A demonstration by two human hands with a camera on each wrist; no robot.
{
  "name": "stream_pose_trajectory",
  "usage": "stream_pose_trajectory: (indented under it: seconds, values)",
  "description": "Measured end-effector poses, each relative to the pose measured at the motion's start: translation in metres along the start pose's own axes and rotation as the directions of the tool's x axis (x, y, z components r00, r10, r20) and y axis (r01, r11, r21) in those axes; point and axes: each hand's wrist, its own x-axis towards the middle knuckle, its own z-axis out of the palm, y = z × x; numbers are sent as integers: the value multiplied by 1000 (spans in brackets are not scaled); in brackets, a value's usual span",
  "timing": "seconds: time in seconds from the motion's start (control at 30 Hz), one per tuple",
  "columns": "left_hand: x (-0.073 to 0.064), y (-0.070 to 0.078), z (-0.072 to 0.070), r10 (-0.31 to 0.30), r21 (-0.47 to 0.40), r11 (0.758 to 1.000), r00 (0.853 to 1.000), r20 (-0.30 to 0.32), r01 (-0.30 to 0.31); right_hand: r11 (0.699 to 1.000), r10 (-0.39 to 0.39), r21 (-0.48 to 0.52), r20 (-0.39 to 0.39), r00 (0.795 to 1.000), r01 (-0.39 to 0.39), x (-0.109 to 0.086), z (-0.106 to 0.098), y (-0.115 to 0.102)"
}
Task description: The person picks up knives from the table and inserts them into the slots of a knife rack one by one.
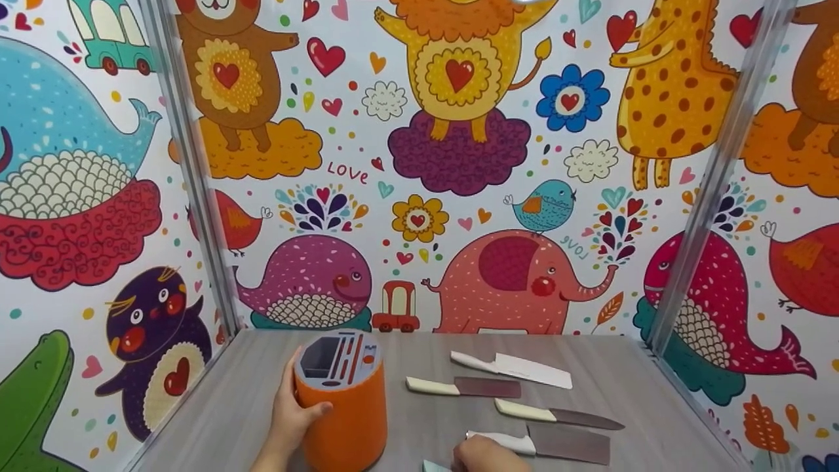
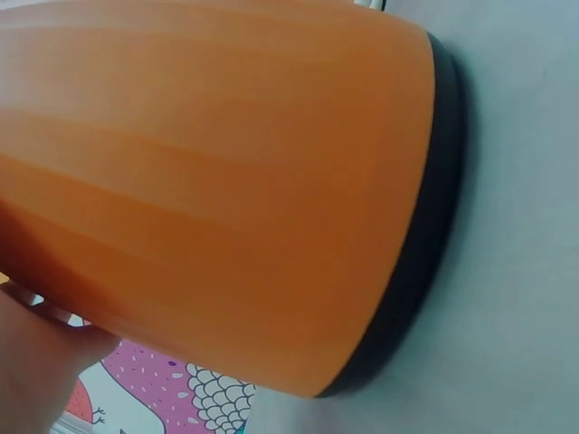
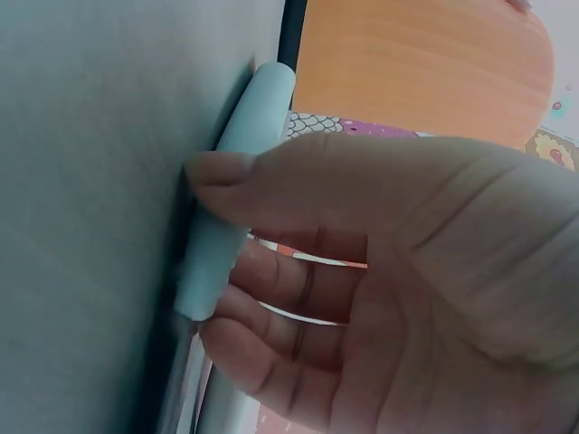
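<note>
My left hand (image 1: pixel 292 408) grips the side of an upright orange knife block (image 1: pixel 347 419), thumb across its front. The block's grey top has a wide opening and several narrow slots, with no knives in them. In the left wrist view, the block's dark base (image 2: pixel 443 154) rests at the tabletop. My right hand (image 1: pixel 488 453) pinches a knife (image 3: pixel 240 131) by its pale green handle, thumb on one side and fingers curled on the other; its blade is mostly hidden. Just beyond that hand lies a broad cleaver (image 1: pixel 570 444) with a white handle.
Farther back on the grey table (image 1: pixel 419 347) lie a white-bladed cleaver (image 1: pixel 534 372), a smaller dark-bladed cleaver (image 1: pixel 488 387) and a pointed chef's knife (image 1: pixel 583 418), blades toward the right. Panels with cartoon animals (image 1: pixel 505 288) wall in the back and both sides.
</note>
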Motion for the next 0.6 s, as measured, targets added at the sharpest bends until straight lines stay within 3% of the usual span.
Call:
stream_pose_trajectory:
  seconds: [0.17,0.23,0.4,0.6]
  values:
    - [-1,-3,0,42,-23,999,999,-17,-42,993,-117,-11,18,993,117,-1,-1,7]
    - [0,-4,0,50,-28,998,999,-20,-50,992,-124,14,23,992,123,-1,-4,9]
    - [0,-3,1,29,-29,999,999,-13,-30,984,-69,163,14,998,65,-9,-21,0]
    - [-1,1,-1,0,-17,1000,1000,-4,0,934,-35,352,-58,998,54,-17,-44,-5]
